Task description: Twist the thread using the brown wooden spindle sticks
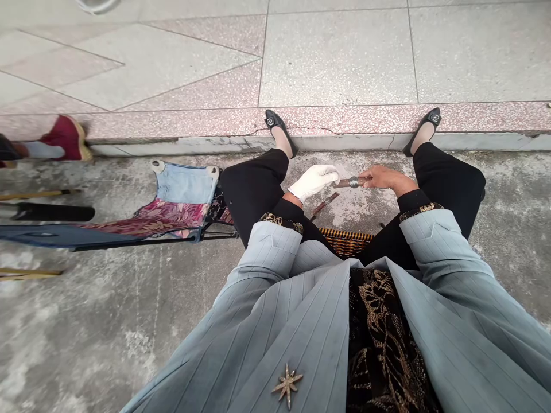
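Observation:
Between my knees I hold a short brown stick (343, 184) roughly level, with silvery wire (353, 182) wound around its middle. My left hand (315, 181), in a white knitted glove, is closed at the stick's left end. The bare fingers of my right hand (384, 178) grip the other end, close beside the wire. Below the gloved hand a second brown stick-like piece (326, 203) shows at a slant; its lower end is hidden behind my leg.
A woven seat edge (346, 243) shows between my thighs. To my left stands a folding chair of blue and floral cloth (185, 186). Beyond it are a person's red shoe (66, 139) and a dark tube-like thing (51, 213). My feet rest on a raised tiled step (344, 123).

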Motion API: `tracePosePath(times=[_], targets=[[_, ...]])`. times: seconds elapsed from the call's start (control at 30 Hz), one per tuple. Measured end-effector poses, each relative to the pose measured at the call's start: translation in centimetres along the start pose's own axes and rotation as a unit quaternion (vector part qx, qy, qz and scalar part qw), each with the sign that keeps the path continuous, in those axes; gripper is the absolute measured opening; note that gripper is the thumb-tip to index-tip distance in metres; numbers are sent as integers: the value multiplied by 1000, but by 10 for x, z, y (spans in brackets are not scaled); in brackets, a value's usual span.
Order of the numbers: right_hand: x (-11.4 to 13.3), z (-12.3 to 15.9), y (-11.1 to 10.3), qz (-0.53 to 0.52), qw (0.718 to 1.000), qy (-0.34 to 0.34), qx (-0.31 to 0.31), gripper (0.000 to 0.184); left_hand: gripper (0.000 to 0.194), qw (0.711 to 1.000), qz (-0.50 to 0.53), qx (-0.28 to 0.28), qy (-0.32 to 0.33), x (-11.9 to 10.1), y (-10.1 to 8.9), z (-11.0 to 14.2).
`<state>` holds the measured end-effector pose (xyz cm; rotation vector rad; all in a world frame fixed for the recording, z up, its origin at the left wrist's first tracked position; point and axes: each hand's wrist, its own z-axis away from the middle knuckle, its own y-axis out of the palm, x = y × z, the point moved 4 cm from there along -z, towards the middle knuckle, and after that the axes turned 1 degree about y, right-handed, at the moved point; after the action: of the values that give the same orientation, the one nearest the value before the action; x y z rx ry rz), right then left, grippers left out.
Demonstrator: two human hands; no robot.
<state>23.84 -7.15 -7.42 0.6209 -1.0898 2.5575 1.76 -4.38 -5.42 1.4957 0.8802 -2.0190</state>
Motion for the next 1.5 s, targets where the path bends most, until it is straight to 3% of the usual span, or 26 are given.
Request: tracePosePath(times=[0.1,0.17,0.23,0.3,0.37,0.47,0.6,0.67,0.77,0.87,0.97,1.07,1.17,1.27,1.37,1.5], targets=[[5,3,9,-45,991,-76,101,45,25,1000,9,-24,7,5,-7,-2],[15,10,12,-128,968,-136,168,51,25,999,21,-43,5,7,-10,-3],[26,21,9,-234,936,-185,185,57,26,998,46,-52,1,8,-10,-4],[33,28,-4,-351,904,-221,101,59,30,996,79,-41,-1,8,-7,-5],[30,31,-21,-453,858,-236,-56,56,34,995,101,-7,-1,6,-1,-4],[12,25,-32,-524,798,-186,-231,52,38,993,108,51,-4,2,10,-2],[-9,5,-21,-514,817,-47,-258,45,33,995,86,46,-20,-4,15,2],[-12,-1,-17,-468,844,-14,-261,44,28,996,73,32,-27,-6,15,4],[-11,-3,-16,-328,909,13,-256,45,22,998,59,22,-28,-9,13,5],[-8,-5,-12,-138,971,25,-194,42,19,999,25,16,-24,-8,10,5],[-3,-4,-2,-41,997,-27,-59,42,19,1000,5,14,-18,-4,6,4],[7,6,6,-91,986,-103,90,47,24,999,27,15,-7,1,1,0],[21,19,2,-237,944,-179,143,57,30,997,76,6,-12,5,-1,-3],[24,22,-12,-400,891,-211,35,70,34,995,103,5,-18,5,2,-4],[12,17,-21,-484,849,-173,-120,73,37,994,109,21,-13,0,8,-2],[-4,9,-20,-500,837,-102,-199,63,35,995,94,27,-30,-2,12,1]])
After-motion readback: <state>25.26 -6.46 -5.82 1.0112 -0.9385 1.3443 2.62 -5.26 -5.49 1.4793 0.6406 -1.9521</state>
